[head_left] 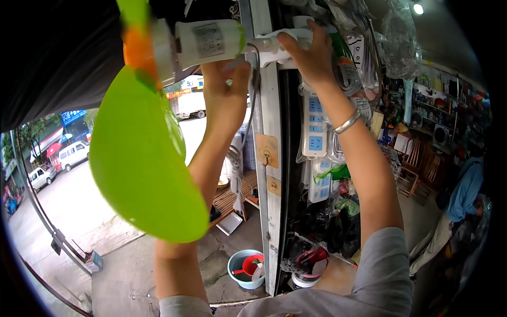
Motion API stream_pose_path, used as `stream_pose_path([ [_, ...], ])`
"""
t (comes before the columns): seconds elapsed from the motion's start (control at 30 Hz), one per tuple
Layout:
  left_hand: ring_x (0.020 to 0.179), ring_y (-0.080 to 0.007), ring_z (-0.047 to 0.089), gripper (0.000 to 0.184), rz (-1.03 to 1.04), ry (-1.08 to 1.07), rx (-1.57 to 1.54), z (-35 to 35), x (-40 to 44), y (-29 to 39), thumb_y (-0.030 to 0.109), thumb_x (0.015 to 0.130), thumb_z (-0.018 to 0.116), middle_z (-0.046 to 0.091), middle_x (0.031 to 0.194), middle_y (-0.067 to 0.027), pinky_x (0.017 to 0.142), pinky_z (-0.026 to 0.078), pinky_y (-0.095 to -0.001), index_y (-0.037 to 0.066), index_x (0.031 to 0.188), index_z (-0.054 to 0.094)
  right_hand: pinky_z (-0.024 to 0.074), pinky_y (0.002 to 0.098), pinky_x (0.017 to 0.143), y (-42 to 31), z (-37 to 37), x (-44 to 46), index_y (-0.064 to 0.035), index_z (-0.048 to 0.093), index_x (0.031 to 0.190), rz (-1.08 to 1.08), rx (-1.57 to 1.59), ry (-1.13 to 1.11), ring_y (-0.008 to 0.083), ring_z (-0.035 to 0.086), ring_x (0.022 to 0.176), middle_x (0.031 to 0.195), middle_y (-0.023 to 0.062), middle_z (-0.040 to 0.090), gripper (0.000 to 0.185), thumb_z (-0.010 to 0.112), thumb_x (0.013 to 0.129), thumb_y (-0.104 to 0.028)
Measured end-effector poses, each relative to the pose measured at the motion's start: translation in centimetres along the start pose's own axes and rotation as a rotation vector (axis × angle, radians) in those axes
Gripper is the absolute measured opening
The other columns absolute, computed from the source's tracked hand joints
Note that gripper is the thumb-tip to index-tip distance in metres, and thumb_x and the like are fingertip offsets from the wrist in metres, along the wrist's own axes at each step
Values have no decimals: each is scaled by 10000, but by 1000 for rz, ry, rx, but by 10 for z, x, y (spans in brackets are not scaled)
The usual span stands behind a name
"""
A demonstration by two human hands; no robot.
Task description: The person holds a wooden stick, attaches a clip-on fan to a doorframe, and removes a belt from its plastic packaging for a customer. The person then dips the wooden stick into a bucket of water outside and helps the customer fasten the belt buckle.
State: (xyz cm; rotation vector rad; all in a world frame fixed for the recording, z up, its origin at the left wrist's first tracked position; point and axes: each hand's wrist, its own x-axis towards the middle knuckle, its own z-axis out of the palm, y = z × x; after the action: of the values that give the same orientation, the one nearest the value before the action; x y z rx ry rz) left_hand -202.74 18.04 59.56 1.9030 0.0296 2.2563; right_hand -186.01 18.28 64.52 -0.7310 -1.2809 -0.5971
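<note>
A small fan with a white motor body (208, 41) and bright green blades (142, 164) is held up high, against a white metal post (270, 201). My left hand (226, 84) grips the motor body from below, its fingers partly hidden. At the white clamp (280, 46) on the right end of the fan, my right hand (311, 55) has its thumb and fingers wrapped round the clamp by the post. A grey cable hangs from the fan down beside the post.
Packaged power strips (315, 127) hang right of the post. Hooks (266, 153) are stuck on it. A blue basin (245, 269) with a red scoop stands on the floor below. A person in a blue shirt (466, 185) is at the far right. Vans (74, 155) stand at left.
</note>
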Motion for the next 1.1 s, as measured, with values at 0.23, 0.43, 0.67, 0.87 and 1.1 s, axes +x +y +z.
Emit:
stream_pose_path([
  [0.23, 920, -202, 524, 596, -287, -374, 102, -60, -89, 23, 108, 789, 570, 492, 1084, -174, 781, 443, -301, 9, 1268, 228, 223, 422, 968, -7, -7, -59, 26, 277, 1245, -242, 153, 216, 316, 271, 1172, 1228, 198, 302, 669, 587, 776, -336],
  [0.43, 915, -168, 527, 422, -613, -442, 40, -120, -167, -1, 75, 813, 544, 527, 1031, -129, 811, 420, -289, -3, 1189, 369, 194, 399, 996, -19, -35, -184, -8, 302, 1255, -193, 240, -108, 305, 228, 1227, 1318, 171, 242, 561, 559, 792, -191],
  [0.67, 780, -103, 509, 284, -1118, -171, 161, -252, -394, -66, 64, 832, 505, 532, 914, -56, 664, 420, -227, 4, 1099, 432, 259, 364, 958, 17, -128, -371, -47, 446, 1160, 407, 198, -404, 289, 331, 1171, 1239, 152, 366, 418, 580, 769, -109],
  [0.87, 726, -112, 503, 229, -1938, -139, 547, -242, -597, 49, 146, 778, 549, 517, 820, -41, 622, 423, -242, 30, 964, 483, 287, 417, 940, -16, -385, -591, -73, 446, 1146, 906, -476, -720, 321, 345, 1143, 1216, 177, 375, 434, 576, 737, -137],
  [1.1, 706, -126, 508, 251, -1761, 2, 355, -57, -623, 130, 218, 787, 535, 529, 817, -32, 601, 423, -256, 73, 986, 489, 422, 426, 832, -252, -730, -787, -67, 600, 933, 2266, -1321, -517, 309, 507, 983, 1049, 128, 536, 286, 612, 704, -238],
])
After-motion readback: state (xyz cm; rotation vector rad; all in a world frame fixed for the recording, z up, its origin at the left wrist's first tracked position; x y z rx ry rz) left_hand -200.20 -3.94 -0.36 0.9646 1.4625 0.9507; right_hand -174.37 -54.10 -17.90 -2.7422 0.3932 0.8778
